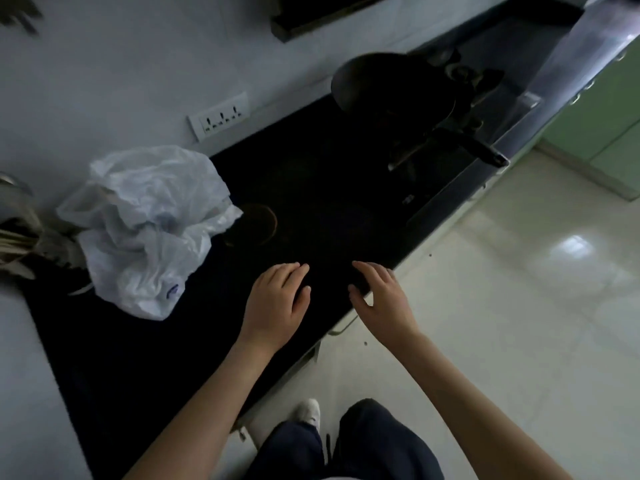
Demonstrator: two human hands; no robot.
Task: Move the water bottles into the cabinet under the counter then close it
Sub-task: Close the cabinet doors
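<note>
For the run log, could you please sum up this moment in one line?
left hand: empty, over counter | right hand: empty, at counter edge | bottles: none in view | plastic bag: on counter

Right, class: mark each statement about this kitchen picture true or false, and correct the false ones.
1. The left hand and the right hand hold nothing; their fingers are relaxed. True.
2. The white plastic bag lies on the floor. False: it lies on the dark counter, to the left of the hands.
3. A dark pan sits at the far end of the counter. True.
4. The socket panel is set into the counter top. False: it is on the pale wall above the counter.
</note>
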